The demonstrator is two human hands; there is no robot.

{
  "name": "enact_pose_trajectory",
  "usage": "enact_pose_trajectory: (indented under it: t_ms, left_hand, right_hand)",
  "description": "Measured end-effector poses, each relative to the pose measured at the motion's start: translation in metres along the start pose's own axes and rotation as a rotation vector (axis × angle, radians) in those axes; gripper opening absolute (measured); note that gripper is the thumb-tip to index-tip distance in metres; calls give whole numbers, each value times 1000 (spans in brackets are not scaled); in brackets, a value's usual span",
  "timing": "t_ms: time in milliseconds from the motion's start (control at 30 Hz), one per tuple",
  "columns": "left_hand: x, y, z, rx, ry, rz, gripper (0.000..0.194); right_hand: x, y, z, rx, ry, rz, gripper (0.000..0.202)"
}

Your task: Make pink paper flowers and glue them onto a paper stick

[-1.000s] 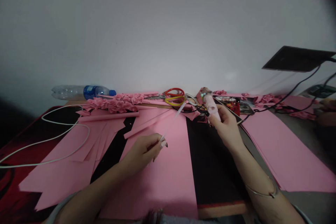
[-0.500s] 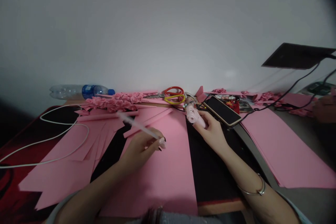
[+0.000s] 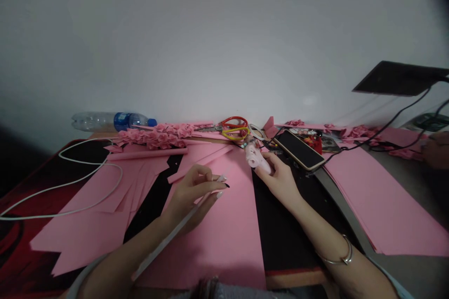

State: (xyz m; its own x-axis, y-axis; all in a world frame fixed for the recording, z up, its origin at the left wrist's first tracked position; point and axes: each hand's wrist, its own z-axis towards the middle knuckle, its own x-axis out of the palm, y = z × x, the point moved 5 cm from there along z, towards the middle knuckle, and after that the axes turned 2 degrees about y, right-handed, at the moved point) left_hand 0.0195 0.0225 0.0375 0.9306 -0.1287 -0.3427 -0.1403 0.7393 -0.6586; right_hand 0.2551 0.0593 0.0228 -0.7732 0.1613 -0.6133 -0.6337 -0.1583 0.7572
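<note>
My left hand [image 3: 196,192] pinches a thin, pale translucent stick [image 3: 168,238] between its fingertips; the stick slants down to the lower left across the wrist. Under that hand lies a long pink paper sheet [image 3: 224,238]. My right hand [image 3: 280,180] is wrapped round a small pale pink device [image 3: 257,159] with a round opening facing me, held over the sheet's upper right edge. Just behind the device are scissors [image 3: 235,129] with red and yellow handles. A phone [image 3: 300,149] lies beside my right hand.
Pink paper flowers [image 3: 154,138] and a plastic bottle [image 3: 94,121] lie along the wall. More pink sheets [image 3: 386,201] are at the right and others [image 3: 87,229] at the left, crossed by a white cable [image 3: 70,188]. Another person's hand [image 3: 435,149] is at the right edge.
The stick has swung from pointing up and left to pointing down toward me, and the fingers of my left hand have shifted round it. My right hand has barely moved with the device.
</note>
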Motion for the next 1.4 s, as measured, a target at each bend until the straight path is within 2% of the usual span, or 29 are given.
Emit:
enact_pose_trajectory:
  t_ms: [133, 500, 733, 900, 1067, 1167, 1300, 1400]
  left_hand:
    - [3, -6, 0, 78, 21, 33, 33]
    - [12, -16, 6, 221, 53, 257, 29]
    - [12, -20, 11, 227, 38, 394, 25]
    - [15, -14, 5, 209, 79, 423, 25]
    - [14, -9, -5, 192, 162, 392, 27]
    - [13, -9, -9, 184, 197, 371, 27]
    - [13, -10, -11, 188, 192, 343, 27]
    - [13, -12, -12, 205, 151, 294, 26]
  right_hand:
    - [2, 5, -1, 0, -5, -10, 34]
    - [9, 13, -6, 2, 6, -28, 35]
    - [12, 18, -9, -45, 24, -81, 41]
    - [7, 20, -10, -139, -68, -213, 40]
    - [-7, 26, -13, -388, -237, -398, 39]
    - [-11, 27, -14, -492, -295, -459, 38]
    - [-13, 26, -14, -493, -311, -460, 38]
    - [-10, 23, -13, -394, -260, -427, 39]
